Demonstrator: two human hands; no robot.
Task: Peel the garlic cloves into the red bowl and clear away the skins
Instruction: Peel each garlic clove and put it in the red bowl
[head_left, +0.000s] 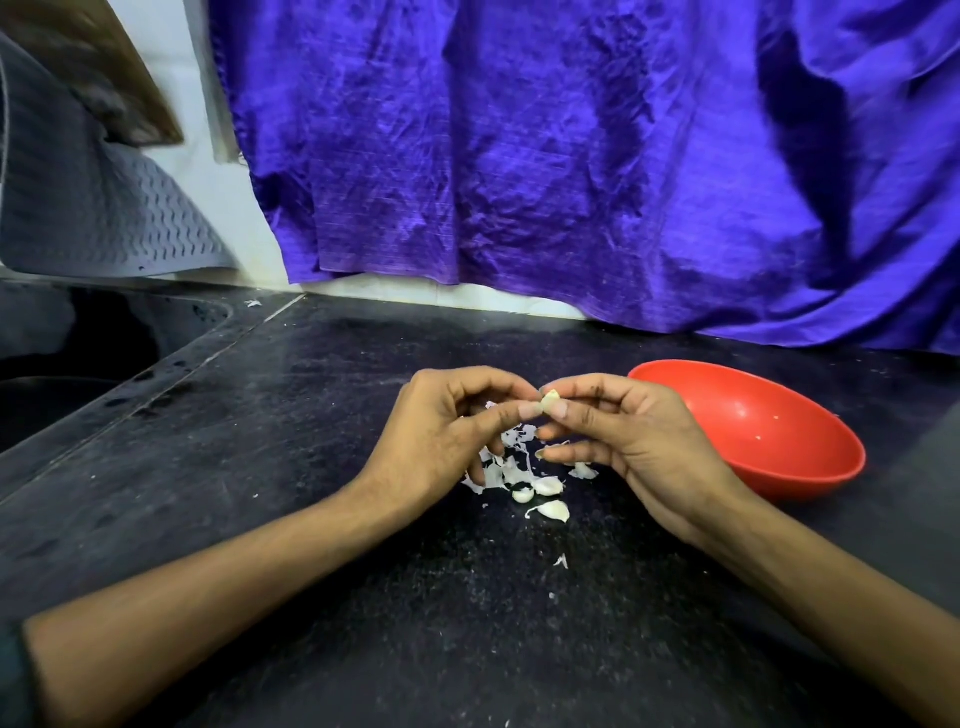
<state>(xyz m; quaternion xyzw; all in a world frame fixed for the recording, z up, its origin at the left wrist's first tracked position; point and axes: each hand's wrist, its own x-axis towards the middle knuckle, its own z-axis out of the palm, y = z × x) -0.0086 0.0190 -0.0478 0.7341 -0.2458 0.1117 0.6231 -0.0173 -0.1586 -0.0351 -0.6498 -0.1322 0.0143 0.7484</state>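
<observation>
1. Both hands are closed on one garlic clove (549, 401): it is pinched by the left hand (447, 431) and the right hand (623, 431) above the desk (291, 426).
2. Loose skins (506, 462) and other cloves (548, 486) are seen lying beneath.
3. Just right, the red bowl (753, 431) is seen nearly empty.
4. If the pinch slackens, the clove could be dropped among the skins.
</observation>
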